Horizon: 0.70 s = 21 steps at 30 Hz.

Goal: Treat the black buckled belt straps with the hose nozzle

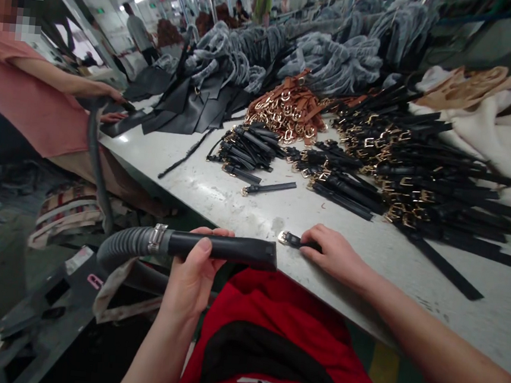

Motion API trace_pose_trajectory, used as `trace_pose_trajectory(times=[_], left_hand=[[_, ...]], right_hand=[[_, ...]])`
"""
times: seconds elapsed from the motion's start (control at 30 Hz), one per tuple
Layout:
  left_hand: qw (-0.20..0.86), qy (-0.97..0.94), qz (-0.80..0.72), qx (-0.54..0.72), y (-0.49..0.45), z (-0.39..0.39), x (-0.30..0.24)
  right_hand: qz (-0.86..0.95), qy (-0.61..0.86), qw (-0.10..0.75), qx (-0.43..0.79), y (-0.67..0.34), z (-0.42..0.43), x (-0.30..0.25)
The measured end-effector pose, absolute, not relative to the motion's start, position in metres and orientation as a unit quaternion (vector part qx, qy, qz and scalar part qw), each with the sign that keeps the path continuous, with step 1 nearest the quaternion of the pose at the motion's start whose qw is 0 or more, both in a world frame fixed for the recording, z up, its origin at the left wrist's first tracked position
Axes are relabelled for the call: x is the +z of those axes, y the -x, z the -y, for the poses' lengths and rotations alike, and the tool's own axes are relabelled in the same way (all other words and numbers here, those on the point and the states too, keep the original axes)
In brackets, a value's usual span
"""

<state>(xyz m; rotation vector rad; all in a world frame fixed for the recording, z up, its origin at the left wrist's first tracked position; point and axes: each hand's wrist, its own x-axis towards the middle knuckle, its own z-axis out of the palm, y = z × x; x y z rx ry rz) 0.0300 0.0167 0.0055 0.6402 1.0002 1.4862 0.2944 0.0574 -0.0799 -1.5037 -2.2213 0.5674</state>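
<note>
My left hand (197, 276) is wrapped round a black flat-ended nozzle (227, 250), which joins a ribbed grey hose (125, 244) through a metal clamp. The nozzle's flat end points right, towards my other hand. Low over the table's near edge, my right hand (335, 252) is closed on a short black buckle strap (293, 239). Its gold buckle sticks out to the left, just beyond the nozzle's end. My fingers cover the rest of that strap. Farther back, a single black strap (269, 188) lies apart from a small pile of black straps (250, 149).
A large heap of black buckle straps (409, 169) spreads over the right of the white table (218, 203). Brown buckle straps (289, 108) are piled behind. Black sheets (195, 106) and wrapped grey coils (334, 58) lie farther back. A co-worker in pink (45, 89) stands at the left.
</note>
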Motion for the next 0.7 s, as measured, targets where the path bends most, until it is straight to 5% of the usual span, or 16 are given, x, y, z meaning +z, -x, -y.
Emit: trace_pose_trajectory(times=[0.7], left_hand=[[0.594, -0.26, -0.444, 0.619, -0.042, -0.015, 0.004]], right_hand=[[0.797, 0.545, 0.204, 0.164, -0.294, -0.056, -0.087]])
